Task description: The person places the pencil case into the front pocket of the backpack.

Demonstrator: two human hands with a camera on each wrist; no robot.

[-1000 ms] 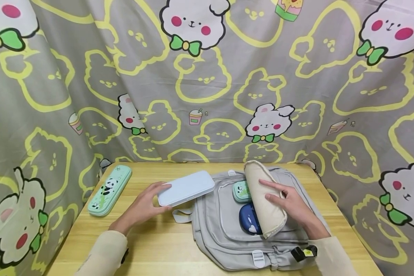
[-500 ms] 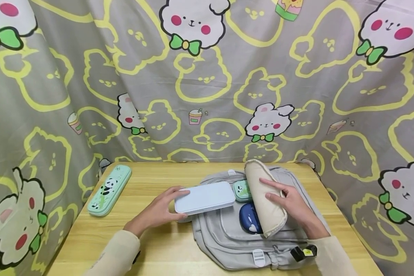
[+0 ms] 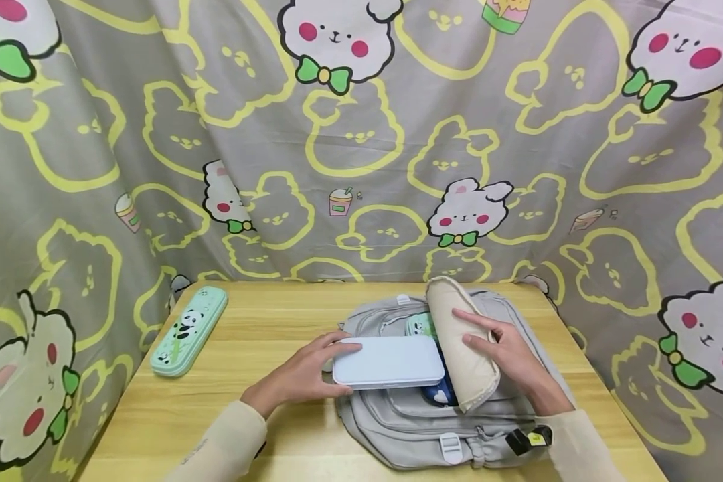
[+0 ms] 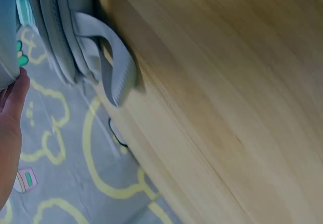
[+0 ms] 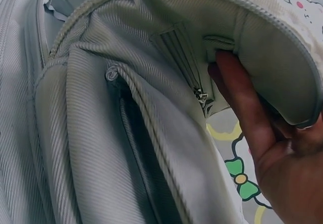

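Observation:
My left hand (image 3: 301, 371) grips a flat pale-blue case (image 3: 388, 361) by its left end, thumb at the near side and fingers at the far side. The case is over the front pocket of a grey backpack (image 3: 391, 438) lying on the table, its right end close to the beige flap (image 3: 458, 355). My right hand (image 3: 515, 355) holds that flap folded back; in the right wrist view, fingers (image 5: 242, 98) lie against its lining. Within the pocket opening, a green panda case (image 3: 419, 325) and a navy case (image 3: 441, 396) are partly hidden by the pale-blue one.
On the table's (image 3: 265, 308) left side lies a long mint pencil case (image 3: 189, 331) with pandas. A backpack strap (image 4: 118, 72) loops onto the wood in the left wrist view. Patterned curtain (image 3: 361, 147) encloses the table's back and sides.
My left hand has carried the pale-blue case to the right and nearer, from the backpack's left edge to over its pocket, partly covering the navy case. My right hand stays on the flap.

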